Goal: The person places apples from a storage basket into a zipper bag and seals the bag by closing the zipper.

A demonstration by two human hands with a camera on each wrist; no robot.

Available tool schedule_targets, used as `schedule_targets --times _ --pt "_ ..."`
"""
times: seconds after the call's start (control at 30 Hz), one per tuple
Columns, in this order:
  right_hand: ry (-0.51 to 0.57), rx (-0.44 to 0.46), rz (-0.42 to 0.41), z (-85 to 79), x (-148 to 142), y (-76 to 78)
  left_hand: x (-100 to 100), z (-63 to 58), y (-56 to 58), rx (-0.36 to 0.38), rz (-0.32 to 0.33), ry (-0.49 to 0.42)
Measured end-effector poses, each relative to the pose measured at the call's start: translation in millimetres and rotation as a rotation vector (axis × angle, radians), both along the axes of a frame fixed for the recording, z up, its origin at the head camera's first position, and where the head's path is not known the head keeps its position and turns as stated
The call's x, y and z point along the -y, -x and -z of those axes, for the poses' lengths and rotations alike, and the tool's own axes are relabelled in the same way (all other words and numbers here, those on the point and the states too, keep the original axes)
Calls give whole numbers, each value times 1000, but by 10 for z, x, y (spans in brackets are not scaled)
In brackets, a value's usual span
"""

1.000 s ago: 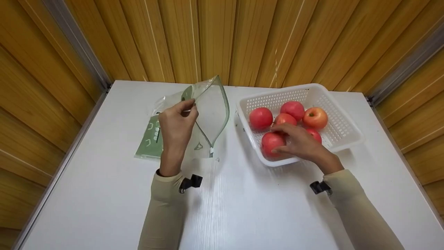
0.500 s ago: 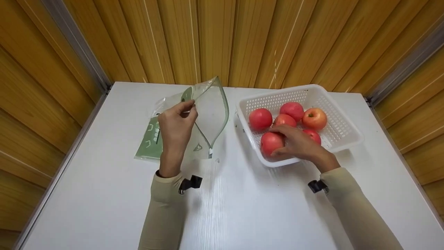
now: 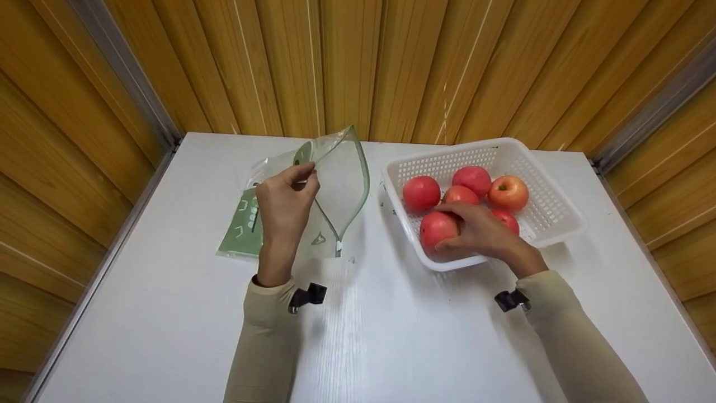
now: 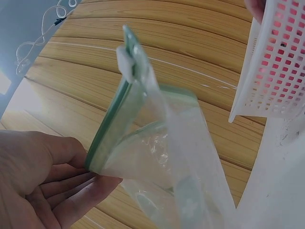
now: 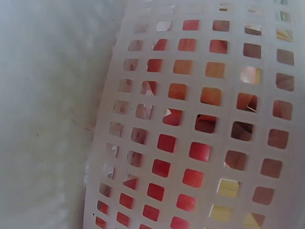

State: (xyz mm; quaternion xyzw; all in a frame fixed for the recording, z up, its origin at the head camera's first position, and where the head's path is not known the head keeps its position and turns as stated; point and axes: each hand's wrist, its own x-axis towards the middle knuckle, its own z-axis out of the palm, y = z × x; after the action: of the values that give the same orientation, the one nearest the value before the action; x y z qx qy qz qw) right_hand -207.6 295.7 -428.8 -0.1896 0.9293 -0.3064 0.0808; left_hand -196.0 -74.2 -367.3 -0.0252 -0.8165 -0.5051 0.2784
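My left hand pinches the upper lip of a clear zip bag with a green seal and a green printed panel. In the left wrist view the thumb and fingers hold the green-edged mouth of the bag, which gapes. My right hand reaches into the white plastic basket and grips a red apple at its near left corner. The right wrist view shows mostly the perforated basket wall, with red fruit behind it and the hand's hold hidden.
Several other apples lie in the basket, among them an orange-red apple and a red apple. The basket stands right of the bag on a white table. A wood-panelled wall rises behind the table.
The apple under my right hand has risen slightly and looks a little larger, with the fingers closer round it. My left hand and the bag have barely moved.
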Motion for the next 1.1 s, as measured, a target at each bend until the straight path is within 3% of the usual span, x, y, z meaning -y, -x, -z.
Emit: schedule_targets --times 0.37,0.73,1.1 --pt "192 -159 82 -12 77 -49 11 15 5 -8 1 3" --pt "365 -199 203 -64 352 -77 8 14 12 -4 17 -9" --pt "587 -234 225 -158 578 -22 2 17 15 -2 22 -16"
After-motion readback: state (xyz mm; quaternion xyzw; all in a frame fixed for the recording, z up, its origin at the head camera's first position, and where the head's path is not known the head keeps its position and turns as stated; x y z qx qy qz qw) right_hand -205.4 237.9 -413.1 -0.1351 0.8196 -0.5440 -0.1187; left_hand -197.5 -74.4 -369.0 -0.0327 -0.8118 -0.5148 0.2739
